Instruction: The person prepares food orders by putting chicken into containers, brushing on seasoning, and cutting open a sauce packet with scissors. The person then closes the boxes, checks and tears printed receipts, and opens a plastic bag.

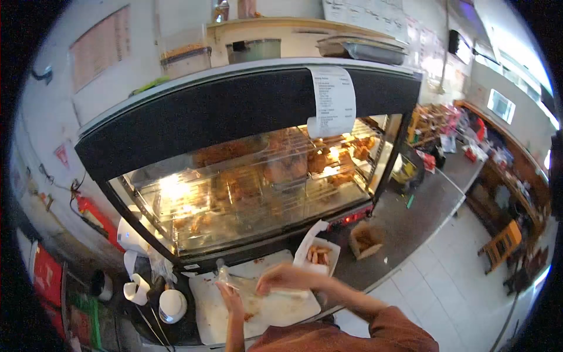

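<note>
Indistinct clear item [222,271] at left hand [232,299]

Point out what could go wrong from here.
The right forearm passes close to the open white box, so a sweep of the elbow might tip its food out.

The paper slip hangs over the front of the heated cabinet and could come loose.

Scraps lie on the white board beneath the left hand and right hand; they might stick to things set there.
</note>
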Action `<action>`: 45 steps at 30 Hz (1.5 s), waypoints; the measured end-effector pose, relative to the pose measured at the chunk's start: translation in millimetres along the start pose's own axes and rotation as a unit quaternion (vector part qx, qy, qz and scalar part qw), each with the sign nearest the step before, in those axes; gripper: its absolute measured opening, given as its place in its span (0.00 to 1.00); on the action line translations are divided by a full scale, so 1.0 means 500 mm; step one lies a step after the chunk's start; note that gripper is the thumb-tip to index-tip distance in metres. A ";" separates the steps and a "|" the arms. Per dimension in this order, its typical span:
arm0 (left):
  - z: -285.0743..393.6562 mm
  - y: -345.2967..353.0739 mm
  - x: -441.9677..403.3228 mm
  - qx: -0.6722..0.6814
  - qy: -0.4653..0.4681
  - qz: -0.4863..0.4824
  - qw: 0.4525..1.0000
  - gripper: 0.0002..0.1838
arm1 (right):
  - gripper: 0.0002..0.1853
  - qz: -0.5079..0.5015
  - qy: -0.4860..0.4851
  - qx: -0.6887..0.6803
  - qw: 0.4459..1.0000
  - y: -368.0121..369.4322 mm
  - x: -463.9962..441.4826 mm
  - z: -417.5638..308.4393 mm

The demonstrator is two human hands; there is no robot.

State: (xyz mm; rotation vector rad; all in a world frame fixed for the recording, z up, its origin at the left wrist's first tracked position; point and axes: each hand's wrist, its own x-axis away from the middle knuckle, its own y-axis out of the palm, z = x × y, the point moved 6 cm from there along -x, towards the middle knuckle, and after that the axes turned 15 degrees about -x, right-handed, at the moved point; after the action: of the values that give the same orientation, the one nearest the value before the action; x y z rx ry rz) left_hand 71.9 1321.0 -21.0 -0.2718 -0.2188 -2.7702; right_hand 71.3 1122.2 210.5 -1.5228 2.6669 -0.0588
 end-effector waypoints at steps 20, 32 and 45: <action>0.440 0.106 0.298 -0.163 0.194 0.254 0.933 0.17 | 0.56 0.245 0.031 0.418 0.874 -0.650 -0.232 -0.749; 1.110 0.209 0.147 -0.447 0.660 0.349 0.493 0.15 | 0.49 0.330 -0.149 0.465 0.808 -0.634 -0.072 -0.890; 1.194 0.139 -0.024 -0.518 0.633 0.348 0.459 0.10 | 0.42 0.433 -0.132 0.446 0.772 -0.336 0.522 -0.536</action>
State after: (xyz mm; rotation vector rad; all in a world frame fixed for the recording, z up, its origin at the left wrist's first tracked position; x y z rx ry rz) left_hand 203.6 1370.5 563.6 1.1467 1.5387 -1.2254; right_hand 61.9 811.5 478.1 0.0164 2.2353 -0.8228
